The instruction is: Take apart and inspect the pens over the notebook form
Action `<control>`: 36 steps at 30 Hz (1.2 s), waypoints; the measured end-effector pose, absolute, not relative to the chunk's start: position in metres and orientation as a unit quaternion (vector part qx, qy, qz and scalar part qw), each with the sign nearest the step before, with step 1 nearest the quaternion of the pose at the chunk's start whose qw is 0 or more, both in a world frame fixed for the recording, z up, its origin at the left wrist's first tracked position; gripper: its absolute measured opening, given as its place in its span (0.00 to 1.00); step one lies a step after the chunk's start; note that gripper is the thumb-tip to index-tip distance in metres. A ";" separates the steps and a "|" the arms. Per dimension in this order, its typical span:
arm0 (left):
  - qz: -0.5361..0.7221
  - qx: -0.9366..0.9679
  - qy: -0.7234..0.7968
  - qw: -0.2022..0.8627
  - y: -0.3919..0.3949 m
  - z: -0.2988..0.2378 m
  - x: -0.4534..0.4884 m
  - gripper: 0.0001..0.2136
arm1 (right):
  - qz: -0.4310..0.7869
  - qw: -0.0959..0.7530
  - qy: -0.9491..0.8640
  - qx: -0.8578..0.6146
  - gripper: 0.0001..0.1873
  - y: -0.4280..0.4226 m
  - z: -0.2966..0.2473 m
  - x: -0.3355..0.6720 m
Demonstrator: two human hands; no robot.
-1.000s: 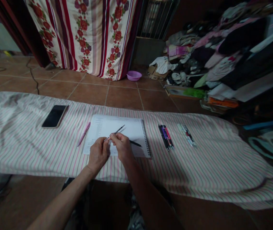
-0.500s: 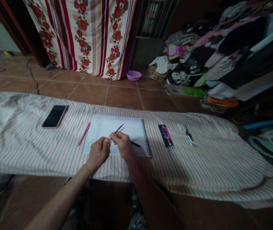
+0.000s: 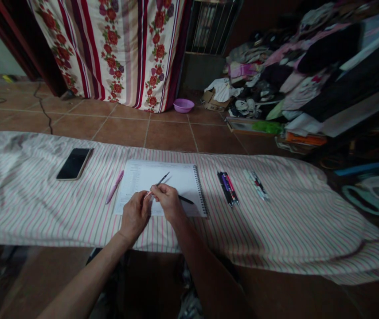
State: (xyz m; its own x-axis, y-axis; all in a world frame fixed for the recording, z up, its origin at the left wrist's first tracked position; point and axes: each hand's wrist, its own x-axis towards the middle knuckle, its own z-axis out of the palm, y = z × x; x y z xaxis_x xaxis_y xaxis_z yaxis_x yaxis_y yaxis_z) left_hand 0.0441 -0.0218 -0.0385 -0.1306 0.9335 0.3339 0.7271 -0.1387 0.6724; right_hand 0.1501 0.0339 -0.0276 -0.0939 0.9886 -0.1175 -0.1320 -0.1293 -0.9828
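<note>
Over an open spiral notebook point(image 3: 179, 173), both hands are pinched around a slim pen point(image 3: 163, 178). Its dark, thin end points up and away from me, and a pinkish part shows between the hands. My left hand point(image 3: 135, 212) is closed at the pen's near end, its fingertips partly hidden. Gripping it further along, my right hand point(image 3: 169, 200) has thumb and fingers pressed together. A black pen part point(image 3: 185, 200) lies on the page just right of my right hand. Left of the notebook rests a pink pen point(image 3: 114, 187).
A phone point(image 3: 74, 164) lies at the left on the striped cloth point(image 3: 292, 212). Right of the notebook are a group of dark, purple and pink pens point(image 3: 228, 189) and some whitish pens point(image 3: 256, 185). Beyond stand a purple basin point(image 3: 183, 105) and piled clothes point(image 3: 275, 66).
The view has shifted slightly. My left fingers have turned a little, and more of the pinkish part shows between the hands. Both hands keep their hold.
</note>
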 end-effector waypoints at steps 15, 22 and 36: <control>0.383 0.613 0.664 0.194 -0.020 -0.034 0.044 0.14 | 0.604 0.480 -0.434 -0.466 0.15 0.034 -0.026 0.151; 0.400 0.616 0.657 0.171 -0.023 -0.037 0.044 0.13 | 0.584 0.485 -0.447 -0.474 0.16 0.032 -0.026 0.148; 0.268 0.669 0.682 0.128 -0.017 -0.029 0.042 0.20 | 0.582 0.483 -0.450 -0.474 0.16 0.030 -0.024 0.148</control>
State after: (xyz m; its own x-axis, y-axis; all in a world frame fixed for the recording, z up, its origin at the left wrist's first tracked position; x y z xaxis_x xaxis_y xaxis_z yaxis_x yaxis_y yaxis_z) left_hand 0.0417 -0.0172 -0.0291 -0.0723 0.9804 0.1833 0.8432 -0.0381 0.5362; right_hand 0.1480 0.0303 -0.0241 -0.0834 0.9896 -0.1171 -0.1351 -0.1276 -0.9826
